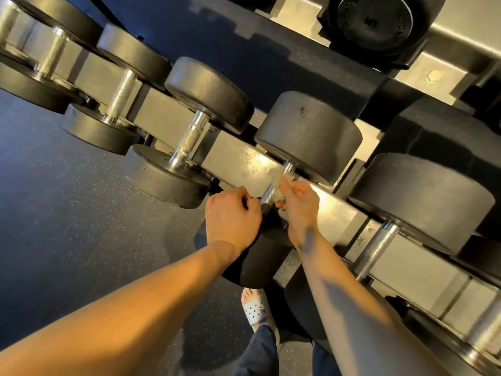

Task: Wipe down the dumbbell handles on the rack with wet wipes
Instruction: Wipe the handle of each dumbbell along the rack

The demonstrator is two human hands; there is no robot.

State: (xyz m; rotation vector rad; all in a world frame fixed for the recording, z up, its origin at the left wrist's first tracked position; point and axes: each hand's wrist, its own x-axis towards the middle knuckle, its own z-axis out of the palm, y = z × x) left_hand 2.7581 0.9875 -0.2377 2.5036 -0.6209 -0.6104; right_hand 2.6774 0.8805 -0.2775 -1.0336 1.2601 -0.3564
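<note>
A row of black dumbbells lies across a grey rack (pixel 238 158) that runs from upper left to lower right. On the middle dumbbell's chrome handle (pixel 271 189) a crumpled white wet wipe (pixel 276 176) is wrapped against the bar. My right hand (pixel 299 210) pinches the wipe at the handle. My left hand (pixel 231 215) is curled at the handle's near end, its fingers round the bar; the grip itself is partly hidden. The near head (pixel 260 256) of this dumbbell lies below both hands.
Neighbouring dumbbells show bare knurled handles on the left (pixel 188 141) and on the right (pixel 375 248). An upper shelf holds a small dumbbell (pixel 374 23). A dark speckled rubber floor (pixel 67 213) spreads to the left. My foot in a grey clog (pixel 257 310) stands below the rack.
</note>
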